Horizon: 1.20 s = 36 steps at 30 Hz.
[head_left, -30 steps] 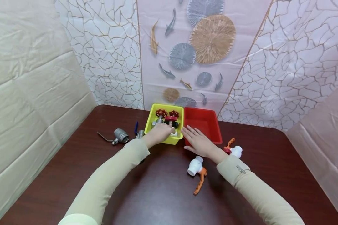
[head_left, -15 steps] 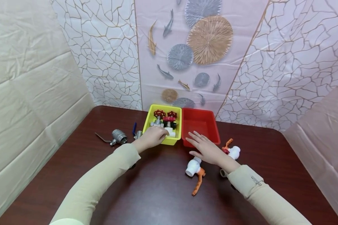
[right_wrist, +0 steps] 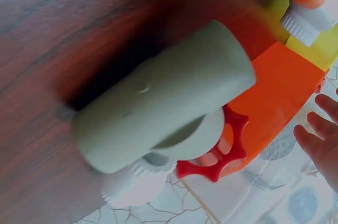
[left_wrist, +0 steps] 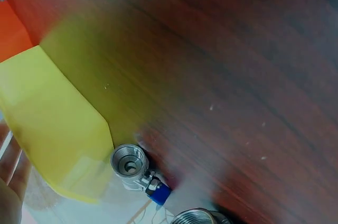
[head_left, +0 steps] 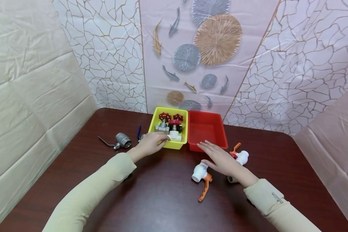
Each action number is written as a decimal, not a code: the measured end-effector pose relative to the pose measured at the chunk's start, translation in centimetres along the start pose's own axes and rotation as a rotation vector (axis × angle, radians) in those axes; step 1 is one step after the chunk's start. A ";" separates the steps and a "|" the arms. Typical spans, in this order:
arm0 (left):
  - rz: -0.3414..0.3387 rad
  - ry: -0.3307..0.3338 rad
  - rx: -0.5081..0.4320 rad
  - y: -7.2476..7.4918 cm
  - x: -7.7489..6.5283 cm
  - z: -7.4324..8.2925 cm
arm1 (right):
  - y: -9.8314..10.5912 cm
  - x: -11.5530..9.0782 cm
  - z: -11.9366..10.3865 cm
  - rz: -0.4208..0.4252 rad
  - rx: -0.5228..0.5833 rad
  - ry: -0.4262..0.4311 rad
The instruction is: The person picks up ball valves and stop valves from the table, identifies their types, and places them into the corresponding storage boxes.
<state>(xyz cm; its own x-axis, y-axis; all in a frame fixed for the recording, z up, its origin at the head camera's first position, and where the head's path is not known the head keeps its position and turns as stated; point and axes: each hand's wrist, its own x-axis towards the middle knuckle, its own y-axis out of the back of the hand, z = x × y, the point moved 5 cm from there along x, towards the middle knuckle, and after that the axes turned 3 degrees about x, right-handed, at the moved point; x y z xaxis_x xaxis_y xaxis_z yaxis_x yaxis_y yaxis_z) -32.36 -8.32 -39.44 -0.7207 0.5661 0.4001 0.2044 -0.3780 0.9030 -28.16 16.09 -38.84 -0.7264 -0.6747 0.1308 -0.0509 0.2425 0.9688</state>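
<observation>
My left hand (head_left: 150, 143) hovers at the front left rim of the yellow bin (head_left: 174, 146), fingers loosely bent and holding nothing. Inside the bin lie several valves with red handwheels, a white valve (head_left: 174, 135) nearest its front wall. Fingers outstretched, my right hand (head_left: 221, 159) hangs in front of the red bin (head_left: 193, 147). Its thumb overlaps the top of a white ball valve (head_left: 199, 171) with an orange lever. A grey valve (right_wrist: 163, 97) with a red handwheel lies below the right wrist, mostly hidden by it in the head view.
Left of the yellow bin lie a steel ball valve (head_left: 123, 140) with a long lever and a smaller blue-handled ball valve (left_wrist: 130, 163). Another white ball valve (head_left: 243, 157) with an orange lever lies right of the red bin. A patterned cloth (head_left: 162, 87) hangs behind the table.
My left hand has drawn back left and toward me from over the yellow bin, uncovering the white valve inside. My right hand has moved back and right from the bins' shared rim.
</observation>
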 end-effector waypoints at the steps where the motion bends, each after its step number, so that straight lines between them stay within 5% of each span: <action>1: 0.004 0.007 -0.019 0.1 -0.1 0.0 | 0.1 -0.2 0.1 0.008 -0.005 0.000; 13: 0.126 0.148 -0.174 1.8 -1.3 -1.5 | 0.7 -2.9 0.3 0.092 -0.105 0.039; 19: 0.148 0.279 -0.230 2.5 -2.2 -2.7 | 1.0 -4.3 0.9 0.121 -0.126 -0.029; 27: 0.193 0.446 -0.481 2.7 -3.1 -4.0 | 1.3 -6.1 1.9 0.208 -0.171 -0.079; 36: 0.235 0.540 -0.705 2.9 -3.3 -5.3 | 1.2 -7.3 3.2 0.142 -0.175 -0.207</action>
<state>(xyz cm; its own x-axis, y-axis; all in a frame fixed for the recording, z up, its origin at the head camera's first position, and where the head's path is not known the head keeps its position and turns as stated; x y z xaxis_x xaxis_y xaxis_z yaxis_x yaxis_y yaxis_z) -32.92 -15.14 -38.97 -0.9595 0.0655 0.2738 0.0619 -0.8997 0.4321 -25.13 23.51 -39.30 -0.8431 -0.4815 0.2394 0.1671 0.1886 0.9677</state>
